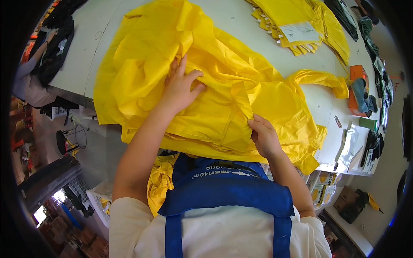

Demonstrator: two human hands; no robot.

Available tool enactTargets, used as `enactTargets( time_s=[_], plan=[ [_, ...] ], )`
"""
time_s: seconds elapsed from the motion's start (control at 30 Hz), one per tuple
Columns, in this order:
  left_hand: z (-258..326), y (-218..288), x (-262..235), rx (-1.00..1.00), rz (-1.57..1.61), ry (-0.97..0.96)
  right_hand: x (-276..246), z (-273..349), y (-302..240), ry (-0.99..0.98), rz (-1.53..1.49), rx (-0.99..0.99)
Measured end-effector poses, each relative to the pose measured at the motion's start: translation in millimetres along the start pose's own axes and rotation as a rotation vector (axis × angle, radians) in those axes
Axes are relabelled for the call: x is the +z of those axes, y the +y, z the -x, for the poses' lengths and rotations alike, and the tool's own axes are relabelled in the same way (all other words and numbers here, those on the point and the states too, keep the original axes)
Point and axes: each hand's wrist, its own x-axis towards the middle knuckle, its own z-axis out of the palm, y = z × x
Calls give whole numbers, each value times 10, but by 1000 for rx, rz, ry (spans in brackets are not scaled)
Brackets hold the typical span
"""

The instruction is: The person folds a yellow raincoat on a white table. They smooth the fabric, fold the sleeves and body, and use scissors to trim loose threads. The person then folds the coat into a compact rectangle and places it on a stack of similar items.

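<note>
A yellow raincoat [155,81] lies spread and rumpled across the table, one sleeve [316,78] reaching out to the right. On its left part rests my left hand [183,88], fingers spread, with the fingertips against a raised fold and partly hidden by it. My right hand [264,136] pinches the edge of a flap or panel of the raincoat between thumb and fingers, nearer to me. The coat's near edge hangs over the table's front side, just above my blue apron [228,195].
A stack of yellow garments [297,19] with a white printed sheet [300,32] lies at the far right. An orange box [356,75], small snips [338,122] and clear plastic bags [347,148] sit along the right side. At far left, another person's arm [41,50] reaches over dark garments.
</note>
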Motion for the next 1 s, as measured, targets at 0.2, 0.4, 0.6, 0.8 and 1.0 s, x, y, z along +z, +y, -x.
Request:
enactTargets(
  time_s=[0.2, 0.4, 0.6, 0.8, 1.0],
  plan=[
    [-118, 277, -412, 246, 96, 255, -289, 202, 112, -44, 223, -178],
    [-385, 320, -618, 350, 188, 335, -114, 367, 48, -4, 233, -456],
    [-208, 927, -616, 276, 98, 15, -66, 342, -51, -53, 1062, -1046],
    [140, 1465, -329, 246, 51, 156, -127, 347, -37, -103, 1226, -1058],
    [345, 1398, -24, 167, -232, 12, -1309, 220, -387, 71, 924, -769]
  ],
)
